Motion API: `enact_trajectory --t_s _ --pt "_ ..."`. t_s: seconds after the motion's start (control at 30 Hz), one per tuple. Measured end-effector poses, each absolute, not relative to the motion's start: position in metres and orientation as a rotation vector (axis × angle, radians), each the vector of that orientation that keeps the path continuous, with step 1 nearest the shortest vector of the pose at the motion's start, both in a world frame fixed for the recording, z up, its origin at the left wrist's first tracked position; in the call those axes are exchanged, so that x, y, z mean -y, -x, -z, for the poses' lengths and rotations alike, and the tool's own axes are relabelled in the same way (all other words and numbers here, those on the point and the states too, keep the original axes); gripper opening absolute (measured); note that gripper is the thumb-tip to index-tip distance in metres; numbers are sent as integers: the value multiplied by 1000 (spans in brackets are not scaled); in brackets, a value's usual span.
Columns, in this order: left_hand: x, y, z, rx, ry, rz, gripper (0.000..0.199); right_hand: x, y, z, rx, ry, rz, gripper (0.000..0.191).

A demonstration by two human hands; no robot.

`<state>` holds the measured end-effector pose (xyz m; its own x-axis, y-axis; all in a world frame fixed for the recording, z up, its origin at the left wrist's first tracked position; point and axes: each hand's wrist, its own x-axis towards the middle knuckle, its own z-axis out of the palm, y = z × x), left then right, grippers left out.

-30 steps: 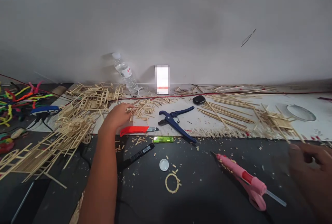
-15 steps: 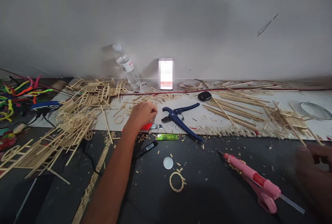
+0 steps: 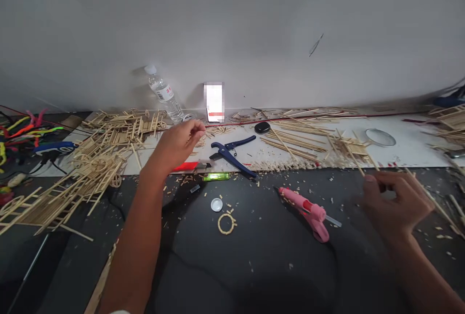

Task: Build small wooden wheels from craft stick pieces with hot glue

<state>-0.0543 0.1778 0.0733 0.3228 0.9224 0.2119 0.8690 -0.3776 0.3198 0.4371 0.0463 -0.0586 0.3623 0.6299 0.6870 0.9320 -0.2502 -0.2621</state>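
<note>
My left hand (image 3: 178, 140) hovers over small cut stick pieces (image 3: 221, 130) on the white board, thumb and fingertips pinched together. What lies between them is too small to make out. Below it are a red utility knife (image 3: 187, 166), partly behind my wrist, and a green-yellow tube (image 3: 216, 177). Blue-handled cutters (image 3: 234, 159) rest just right of it. My right hand (image 3: 397, 200) is at the right, thumb and index finger curled together, their contents unclear. Nearby are a stick structure (image 3: 354, 148) and a pink glue gun (image 3: 303, 206). A small stick ring (image 3: 225, 224) lies mid-table beside a white cap (image 3: 217, 204).
Stick ladders and wheels (image 3: 90, 178) crowd the left, near colourful pipe cleaners (image 3: 25, 132). A water bottle (image 3: 165, 93) and a lit phone (image 3: 215, 102) lean on the wall. Long sticks (image 3: 298, 142), a black case (image 3: 262, 127) and a clear round lid (image 3: 380, 137) lie right.
The view has swung right, so objects appear farther left. My left hand has lifted slightly from the stick pieces, still pinched. More of my right hand and forearm now shows.
</note>
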Motion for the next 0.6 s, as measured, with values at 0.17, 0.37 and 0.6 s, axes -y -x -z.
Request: enact_trajectory --t_s 0.17,0.37,0.6 --pt "-99 32 -100 -1392 -2416 -568 29 -37 -418 39 1393 1897 556 22" --pt "-20 30 -37 -1282 -2341 -427 18 -31 -405 25 1464 1728 569 23" --pt "18 30 11 -1322 -2399 -429 23 -36 -415 20 1403 1531 624 26"
